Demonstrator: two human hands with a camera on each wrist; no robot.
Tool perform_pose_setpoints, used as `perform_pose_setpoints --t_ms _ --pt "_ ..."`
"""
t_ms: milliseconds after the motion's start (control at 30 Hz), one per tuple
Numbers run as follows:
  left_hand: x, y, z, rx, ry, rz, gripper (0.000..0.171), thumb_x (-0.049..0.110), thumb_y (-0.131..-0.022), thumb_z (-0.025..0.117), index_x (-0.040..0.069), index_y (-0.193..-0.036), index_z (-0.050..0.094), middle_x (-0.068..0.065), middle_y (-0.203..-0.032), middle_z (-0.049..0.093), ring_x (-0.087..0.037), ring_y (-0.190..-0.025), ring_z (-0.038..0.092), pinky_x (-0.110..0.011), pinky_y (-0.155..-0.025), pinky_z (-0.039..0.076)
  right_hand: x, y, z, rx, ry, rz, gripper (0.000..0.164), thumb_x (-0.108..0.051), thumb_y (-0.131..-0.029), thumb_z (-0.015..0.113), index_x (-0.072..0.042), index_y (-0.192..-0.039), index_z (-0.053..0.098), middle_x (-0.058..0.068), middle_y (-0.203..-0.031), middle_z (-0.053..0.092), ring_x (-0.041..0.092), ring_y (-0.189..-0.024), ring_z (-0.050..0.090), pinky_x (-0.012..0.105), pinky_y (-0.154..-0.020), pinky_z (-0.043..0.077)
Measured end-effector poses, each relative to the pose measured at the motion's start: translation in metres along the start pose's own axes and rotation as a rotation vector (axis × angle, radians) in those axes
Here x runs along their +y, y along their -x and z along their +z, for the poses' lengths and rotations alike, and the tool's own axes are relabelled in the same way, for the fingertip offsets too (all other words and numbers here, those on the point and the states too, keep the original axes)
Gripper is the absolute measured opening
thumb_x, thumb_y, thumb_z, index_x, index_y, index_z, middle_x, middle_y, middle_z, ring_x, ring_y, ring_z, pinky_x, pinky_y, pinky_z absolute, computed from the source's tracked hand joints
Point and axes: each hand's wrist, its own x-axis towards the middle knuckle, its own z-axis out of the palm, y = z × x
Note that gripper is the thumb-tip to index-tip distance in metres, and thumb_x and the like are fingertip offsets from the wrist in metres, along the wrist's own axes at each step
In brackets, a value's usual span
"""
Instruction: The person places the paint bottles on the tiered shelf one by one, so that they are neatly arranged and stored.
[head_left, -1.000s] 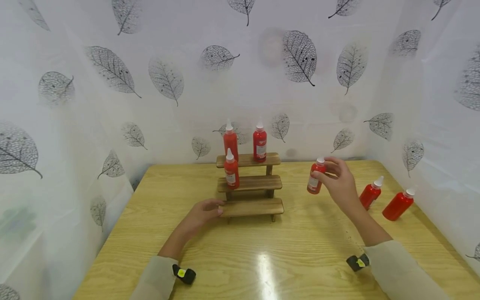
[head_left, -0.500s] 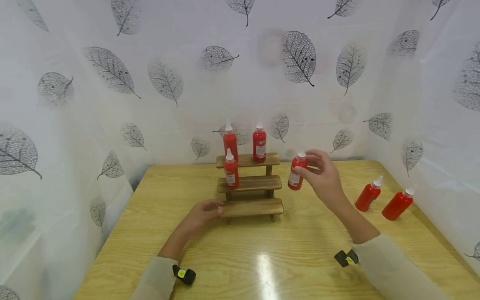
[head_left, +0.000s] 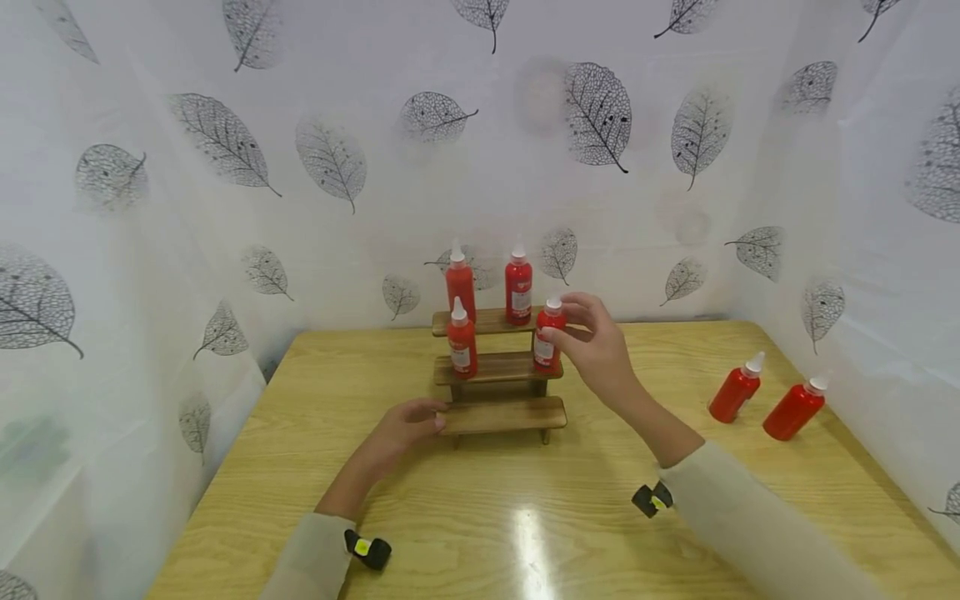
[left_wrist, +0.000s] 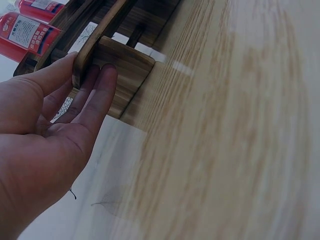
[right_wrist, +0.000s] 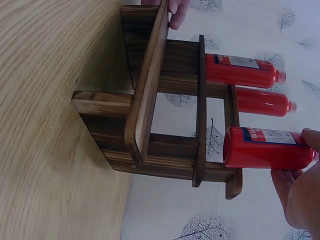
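Note:
A three-step wooden display stand point(head_left: 501, 414) stands on the table. My left hand point(head_left: 407, 429) grips the left end of its lowest step; in the left wrist view the thumb lies above the board and fingers reach below it. My right hand point(head_left: 597, 348) holds a red squeeze bottle point(head_left: 545, 352) with a white cap, upright at the right end of the middle step. In the right wrist view the base of that bottle point(right_wrist: 265, 148) appears slightly apart from the middle board. Another red bottle point(head_left: 462, 346) stands at the middle step's left end.
Two more red bottles, one left point(head_left: 461, 287) and one right point(head_left: 518, 292), stand on the top step. At the table's right lie two tilted red bottles, a nearer one point(head_left: 793, 412) and a farther one point(head_left: 734, 393). A leaf-patterned curtain point(head_left: 480, 183) hangs behind the table point(head_left: 360, 358).
My right hand has carried the red bottle leftward from the open table to the right end of the middle step. The left hand has stayed on the stand.

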Motion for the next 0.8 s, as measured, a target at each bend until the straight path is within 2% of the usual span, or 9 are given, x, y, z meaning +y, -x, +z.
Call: perform_pose_setpoints --t_ms 300,567,800 --pt "-0.001 0.001 -0.002 -0.011 -0.01 -0.004 0.045 0.025 -0.099 0.066 0.001 -0.136 0.058 -0.016 -0.129 0.063 -0.018 -0.11 0.063 -0.034 -0.099 0.05 0.006 -0.009 0.024 -0.018 -0.026 0.024 0.05 -0.017 -0.092 0.076 -0.008 -0.134 0.051 0.013 -0.126 0.062 0.025 -0.12 0.059 0.04 -0.103 0.053" --pt "-0.001 0.002 -0.002 -0.043 0.099 0.007 0.045 0.016 -0.1 0.063 -0.004 -0.139 0.052 -0.022 -0.139 0.055 -0.02 -0.111 0.066 -0.039 -0.102 0.053 0.004 -0.012 0.04 -0.021 0.009 0.071 0.052 -0.014 -0.092 0.075 -0.006 -0.137 0.049 0.019 -0.131 0.061 0.032 -0.124 0.059 0.047 -0.104 0.051" --pt "-0.002 0.001 -0.002 -0.048 0.1 0.011 0.046 0.017 -0.1 0.064 -0.005 -0.139 0.052 -0.022 -0.135 0.056 -0.021 -0.109 0.066 -0.04 -0.101 0.053 -0.021 -0.005 0.043 -0.018 0.034 0.068 0.048 -0.008 -0.095 0.07 0.0 -0.136 0.047 0.024 -0.13 0.061 0.036 -0.121 0.058 0.05 -0.104 0.051"
